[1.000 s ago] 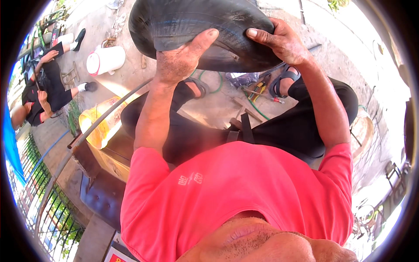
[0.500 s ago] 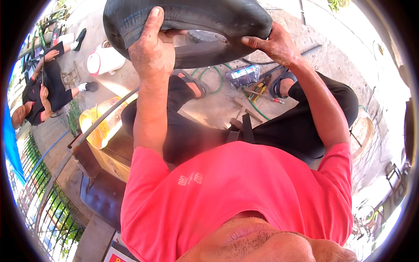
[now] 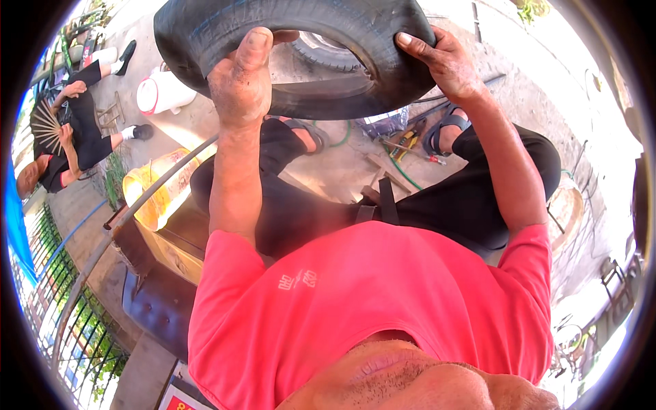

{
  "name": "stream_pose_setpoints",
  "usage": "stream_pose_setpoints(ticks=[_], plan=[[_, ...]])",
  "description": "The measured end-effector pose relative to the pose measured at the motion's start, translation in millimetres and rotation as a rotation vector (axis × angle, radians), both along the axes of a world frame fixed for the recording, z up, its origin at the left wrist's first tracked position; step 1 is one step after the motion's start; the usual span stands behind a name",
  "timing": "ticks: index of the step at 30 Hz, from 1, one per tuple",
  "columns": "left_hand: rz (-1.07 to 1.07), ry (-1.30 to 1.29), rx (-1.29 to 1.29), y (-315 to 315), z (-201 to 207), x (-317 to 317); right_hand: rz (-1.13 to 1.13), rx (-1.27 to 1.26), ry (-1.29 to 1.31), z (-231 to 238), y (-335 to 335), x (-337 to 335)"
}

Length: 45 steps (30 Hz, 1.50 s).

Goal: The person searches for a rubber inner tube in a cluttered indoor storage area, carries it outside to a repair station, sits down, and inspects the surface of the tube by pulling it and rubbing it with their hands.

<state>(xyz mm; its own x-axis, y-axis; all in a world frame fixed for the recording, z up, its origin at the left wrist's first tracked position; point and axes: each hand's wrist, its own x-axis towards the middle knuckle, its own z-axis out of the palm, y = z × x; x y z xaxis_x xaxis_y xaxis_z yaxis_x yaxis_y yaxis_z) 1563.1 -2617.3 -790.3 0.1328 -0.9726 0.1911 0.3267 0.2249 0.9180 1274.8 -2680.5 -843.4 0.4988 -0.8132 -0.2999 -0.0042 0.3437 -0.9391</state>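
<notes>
A puffed-up black inner tube (image 3: 355,27) is held up before me at the top of the view, and its upper part runs out of the picture. My left hand (image 3: 240,78) clasps its left side, thumb on the near face and fingers curled into the hole. Around the right side, my right hand (image 3: 447,65) grips with its thumb pressed on the rubber; most of its fingers are hidden behind the tube. Through the hole a treaded tyre (image 3: 328,51) shows on the concrete floor.
Between my feet lie yellow-handled tools (image 3: 408,141), a blue packet (image 3: 383,123) and a green hose (image 3: 406,176). To the left stand a yellow bucket (image 3: 147,198), a white container (image 3: 164,92) and a bent metal bar (image 3: 167,176). Farther left sits a person with a hand fan (image 3: 48,128).
The inner tube has tilted and come slightly lower, so its hole shows wider and the tyre behind is plainer. Both hands keep hold. The seated person's fan has turned face-on.
</notes>
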Motion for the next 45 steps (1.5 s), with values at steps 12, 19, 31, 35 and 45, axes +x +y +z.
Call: stream_pose_setpoints(ticks=[12, 19, 31, 35, 45], plan=[[-0.136, -0.804, 0.077, 18.2, 11.7, -54.2, 0.237, 0.045, -0.072, 11.2, 7.0, -3.7], [0.335, -1.343, -0.493, -1.5, -8.5, -23.9, 0.134, -0.096, 0.011, 28.5, 7.2, -9.1], [0.186, 0.099, 0.169, -1.5, 22.2, -28.8, 0.066, -0.078, 0.168, 15.8, 9.7, -2.4], [0.140, -0.072, 0.093, 3.9, 12.5, -27.8, 0.068, -0.062, 0.114, 14.5, 9.6, -0.2], [0.102, -0.418, 0.155, 6.9, 15.9, -48.1, 0.107, -0.018, 0.056, 12.4, 8.6, -2.9]])
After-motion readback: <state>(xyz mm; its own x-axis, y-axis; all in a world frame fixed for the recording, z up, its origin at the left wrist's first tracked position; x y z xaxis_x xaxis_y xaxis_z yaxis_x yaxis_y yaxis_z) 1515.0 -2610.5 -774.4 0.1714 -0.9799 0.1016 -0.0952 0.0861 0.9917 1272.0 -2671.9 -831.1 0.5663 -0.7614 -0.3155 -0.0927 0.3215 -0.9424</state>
